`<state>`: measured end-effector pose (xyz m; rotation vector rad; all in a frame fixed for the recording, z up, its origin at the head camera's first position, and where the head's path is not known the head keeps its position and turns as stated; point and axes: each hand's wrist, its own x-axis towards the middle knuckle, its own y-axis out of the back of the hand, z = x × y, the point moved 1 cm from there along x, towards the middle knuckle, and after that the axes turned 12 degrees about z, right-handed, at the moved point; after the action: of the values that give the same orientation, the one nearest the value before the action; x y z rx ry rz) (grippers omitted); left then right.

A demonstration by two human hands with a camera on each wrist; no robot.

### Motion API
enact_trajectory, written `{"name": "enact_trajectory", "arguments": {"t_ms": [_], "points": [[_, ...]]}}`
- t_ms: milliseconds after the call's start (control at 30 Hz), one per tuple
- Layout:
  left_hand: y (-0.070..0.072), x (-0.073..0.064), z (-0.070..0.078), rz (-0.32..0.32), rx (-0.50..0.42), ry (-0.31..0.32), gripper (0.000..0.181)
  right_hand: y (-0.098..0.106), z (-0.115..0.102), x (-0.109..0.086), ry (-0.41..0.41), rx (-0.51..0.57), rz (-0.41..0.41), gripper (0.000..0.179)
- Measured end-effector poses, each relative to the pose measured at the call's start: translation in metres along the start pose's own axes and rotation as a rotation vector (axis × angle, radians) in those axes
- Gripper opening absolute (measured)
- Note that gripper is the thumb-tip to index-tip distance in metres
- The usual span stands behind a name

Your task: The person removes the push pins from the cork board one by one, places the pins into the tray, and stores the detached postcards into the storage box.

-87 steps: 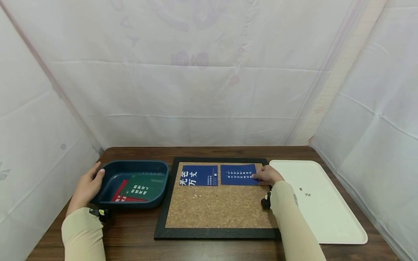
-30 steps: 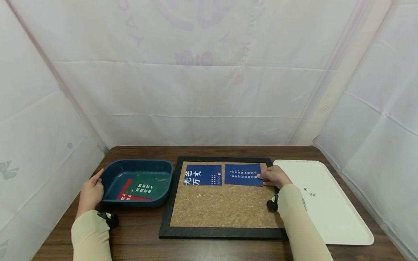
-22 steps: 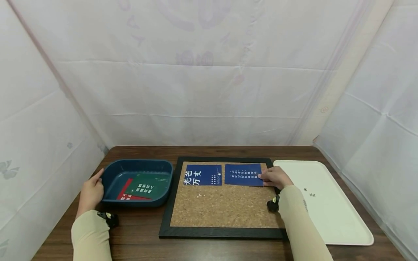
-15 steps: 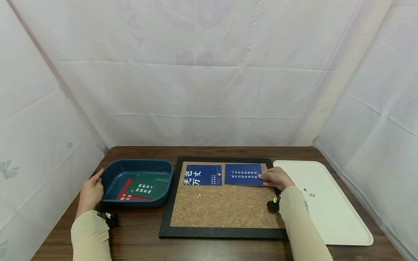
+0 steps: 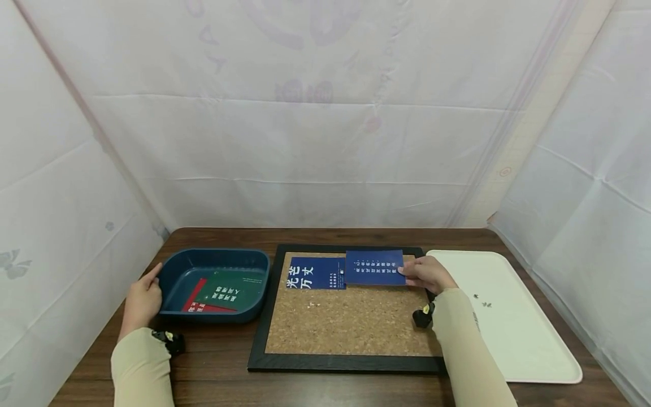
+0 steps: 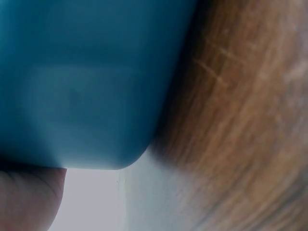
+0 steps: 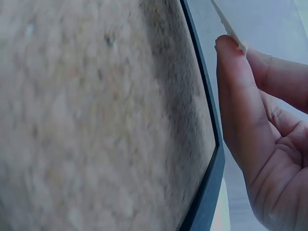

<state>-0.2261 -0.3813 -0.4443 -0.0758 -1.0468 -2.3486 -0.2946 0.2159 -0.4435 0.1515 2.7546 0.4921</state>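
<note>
Here, right fingers (image 5: 409, 272) pinching blue card (image 5: 373, 267), second card (image 5: 321, 270) reading “光芒万丈”, left fingers (image 5: 151, 277) touching bin (image 5: 216, 317), grip unclear.

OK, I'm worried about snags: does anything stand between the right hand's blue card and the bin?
Yes. From the held card, pinched by the right hand, the line to the bin crosses the other blue card on the corkboard, then the board's black frame and the bin's wall. The held card would probably need to clear them.
</note>
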Motion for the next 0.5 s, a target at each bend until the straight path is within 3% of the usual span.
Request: {"name": "enact_trajectory", "arguments": {"t_ms": [500], "points": [[0.001,0.002,0.001,-0.014,-0.004,0.016,0.049,-0.029,-0.029,-0.009,0.099,-0.022,-0.063,0.042]]}}
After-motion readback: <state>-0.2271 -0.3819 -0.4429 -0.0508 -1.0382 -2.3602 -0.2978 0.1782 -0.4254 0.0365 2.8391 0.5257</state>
